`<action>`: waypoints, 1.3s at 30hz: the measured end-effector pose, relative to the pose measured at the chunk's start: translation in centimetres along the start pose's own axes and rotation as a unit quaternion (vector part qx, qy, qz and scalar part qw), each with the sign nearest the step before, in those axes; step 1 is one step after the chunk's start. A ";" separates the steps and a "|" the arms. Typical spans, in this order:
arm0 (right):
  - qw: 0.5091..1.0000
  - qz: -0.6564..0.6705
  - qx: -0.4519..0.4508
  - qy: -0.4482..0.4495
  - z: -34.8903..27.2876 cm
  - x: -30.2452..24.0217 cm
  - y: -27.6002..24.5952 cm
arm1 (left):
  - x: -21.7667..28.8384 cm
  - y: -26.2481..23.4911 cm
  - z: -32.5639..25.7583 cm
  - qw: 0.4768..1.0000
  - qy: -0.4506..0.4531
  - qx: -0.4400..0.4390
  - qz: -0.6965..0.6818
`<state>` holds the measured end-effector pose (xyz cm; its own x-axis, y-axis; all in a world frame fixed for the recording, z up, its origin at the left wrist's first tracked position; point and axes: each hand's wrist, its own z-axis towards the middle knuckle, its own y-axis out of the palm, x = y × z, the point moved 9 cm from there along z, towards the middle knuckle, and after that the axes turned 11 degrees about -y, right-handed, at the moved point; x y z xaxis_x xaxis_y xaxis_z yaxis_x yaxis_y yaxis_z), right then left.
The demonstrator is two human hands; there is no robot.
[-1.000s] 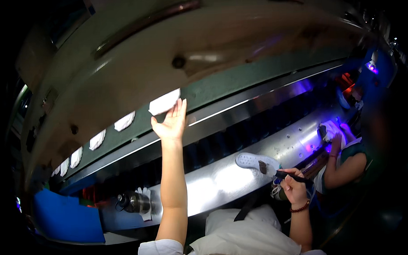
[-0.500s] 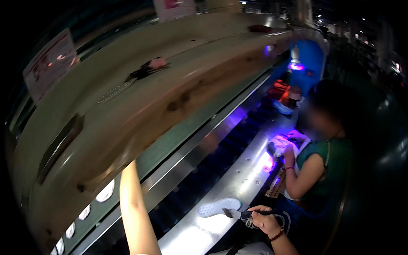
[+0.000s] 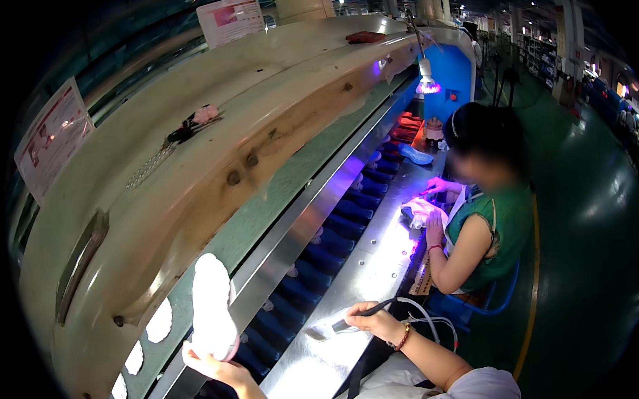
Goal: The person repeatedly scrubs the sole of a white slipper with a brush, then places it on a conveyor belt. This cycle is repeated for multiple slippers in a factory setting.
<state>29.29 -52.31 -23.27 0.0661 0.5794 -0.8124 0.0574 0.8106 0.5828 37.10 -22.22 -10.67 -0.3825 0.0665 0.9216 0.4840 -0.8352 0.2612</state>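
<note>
My left hand [image 3: 216, 365] is closed around the heel end of a white shoe upper [image 3: 212, 298], its toe pointing away from me. Strong light washes out the upper's surface; a pinkish edge shows near my fingers. The upper is in front of the green conveyor belt's metal rail. In my right hand [image 3: 373, 323] is a brush [image 3: 343, 325] with a dark handle and a thin tube running off it. Its bristle end hovers over or touches the brightly lit metal bench [image 3: 304, 362]; glare hides which.
Several white shoe pieces [image 3: 159, 322] lie on the green belt [image 3: 290, 174] under a beige hood [image 3: 172, 204]. Dark blue shoe holders [image 3: 315, 263] line a lower row. Farther along the bench, a co-worker [image 3: 475, 229] handles a piece under a purple lamp [image 3: 428, 83].
My left hand, earlier reaching under the hood, has come back with the white upper. The brush has moved left and toward me. The pale sole on the bench no longer shows clearly.
</note>
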 end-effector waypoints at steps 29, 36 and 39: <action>0.956 -0.253 -0.136 -0.068 5.9 2.6 12.6 | -9.9 0.3 -16.5 0.721 -0.553 -0.202 -0.367; 0.854 -0.393 -0.316 -0.131 -2.7 2.2 16.6 | -10.8 -4.4 -12.8 0.782 -0.497 -0.154 -0.344; 0.853 -0.346 -0.390 0.026 -3.9 3.0 14.6 | -10.2 -4.7 -13.4 0.760 -0.527 -0.187 -0.331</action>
<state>26.49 -38.39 -17.25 0.2403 -0.0743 -0.9679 -0.6167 0.7583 -0.2113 28.21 -26.29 -25.19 0.4929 0.7760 0.3937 0.1268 -0.5117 0.8498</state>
